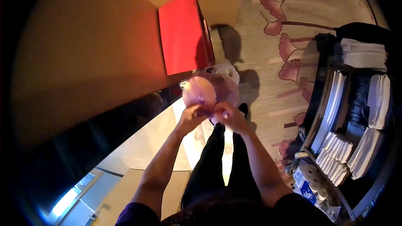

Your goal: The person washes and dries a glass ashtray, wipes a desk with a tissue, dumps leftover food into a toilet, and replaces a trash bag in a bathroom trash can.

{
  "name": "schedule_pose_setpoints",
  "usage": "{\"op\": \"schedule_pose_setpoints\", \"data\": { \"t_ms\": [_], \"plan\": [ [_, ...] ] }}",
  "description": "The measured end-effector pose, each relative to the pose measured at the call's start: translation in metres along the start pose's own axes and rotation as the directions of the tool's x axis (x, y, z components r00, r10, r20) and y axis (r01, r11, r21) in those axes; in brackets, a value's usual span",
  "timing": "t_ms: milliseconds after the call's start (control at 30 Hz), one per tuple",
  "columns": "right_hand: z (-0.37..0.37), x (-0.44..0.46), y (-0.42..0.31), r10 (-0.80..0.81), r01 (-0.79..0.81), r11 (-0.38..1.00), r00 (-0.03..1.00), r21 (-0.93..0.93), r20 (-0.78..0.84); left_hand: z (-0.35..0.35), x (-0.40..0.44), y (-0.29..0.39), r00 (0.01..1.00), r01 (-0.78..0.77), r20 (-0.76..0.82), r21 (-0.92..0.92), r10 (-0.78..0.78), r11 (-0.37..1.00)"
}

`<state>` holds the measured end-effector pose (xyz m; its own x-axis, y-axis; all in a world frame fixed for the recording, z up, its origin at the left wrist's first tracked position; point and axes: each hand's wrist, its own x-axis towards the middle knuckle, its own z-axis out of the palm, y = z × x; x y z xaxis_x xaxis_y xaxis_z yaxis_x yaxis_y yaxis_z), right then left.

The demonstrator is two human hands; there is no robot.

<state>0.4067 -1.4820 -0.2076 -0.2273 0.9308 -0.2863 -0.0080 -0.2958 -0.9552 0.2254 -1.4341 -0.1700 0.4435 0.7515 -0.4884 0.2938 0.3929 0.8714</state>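
Note:
Both hands are close together in front of me at about the middle of the view. My left hand [192, 116] is closed, gripping the near edge of a thin see-through plastic bag [199, 93] with a pinkish-purple tint. My right hand [229, 115] is closed too, its fingers pinching the same bag a little to the right. The bag puffs out beyond my hands, and what it contains, if anything, is hard to make out. Just past it shows a whitish crumpled bundle [228, 70], perhaps more plastic.
A red panel [182, 33] stands against the brown wall [88, 50]. On the right is a cart with folded white linens [363, 54], stacked towels [335, 157] and toilet rolls [316, 184]. Patterned carpet [264, 96] lies between. A lit doorway [73, 196] is lower left.

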Motion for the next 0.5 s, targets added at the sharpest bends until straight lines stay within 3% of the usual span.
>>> {"op": "schedule_pose_setpoints", "data": {
  "t_ms": [33,67,133,200,233,300,367,433,500],
  "plan": [
    [-0.016,0.014,0.01,0.103,-0.103,0.992,0.995,-0.074,-0.011,-0.006,0.007,-0.019,0.996,0.044,-0.085,0.061,-0.039,0.997],
    [-0.032,0.028,0.031,0.12,-0.129,0.988,0.988,-0.087,-0.101,-0.013,0.012,-0.048,0.975,-0.081,-0.192,0.159,0.112,0.984],
    [-0.056,0.052,0.076,0.148,-0.184,0.977,0.951,-0.111,-0.271,-0.011,0.022,-0.04,0.914,-0.265,-0.172,0.431,0.367,0.862],
    [-0.054,0.078,0.106,-0.032,-0.123,0.89,0.943,-0.439,-0.331,0.003,0.027,-0.033,0.947,-0.165,-0.206,0.34,0.245,0.926],
    [-0.055,0.09,0.121,-0.129,-0.099,0.803,0.934,-0.588,-0.334,0.008,0.03,-0.04,0.945,-0.15,-0.214,0.394,0.249,0.907],
    [-0.058,0.116,0.187,-0.207,0.014,0.789,0.947,-0.615,-0.244,0.017,0.042,-0.058,0.948,-0.158,-0.182,0.444,0.262,0.882],
    [-0.063,0.129,0.219,-0.136,-0.013,0.795,0.971,-0.606,-0.198,0.022,0.055,-0.067,0.965,-0.127,-0.138,0.49,0.221,0.862],
    [-0.071,0.129,0.222,0.09,-0.183,0.798,0.978,-0.574,-0.186,0.029,0.071,-0.103,0.975,-0.134,-0.07,0.574,0.212,0.808],
    [-0.087,0.143,0.23,0.19,-0.257,0.723,0.966,-0.641,-0.174,0.031,0.092,-0.141,0.97,-0.186,0.015,0.681,0.241,0.708]
  ]
}}
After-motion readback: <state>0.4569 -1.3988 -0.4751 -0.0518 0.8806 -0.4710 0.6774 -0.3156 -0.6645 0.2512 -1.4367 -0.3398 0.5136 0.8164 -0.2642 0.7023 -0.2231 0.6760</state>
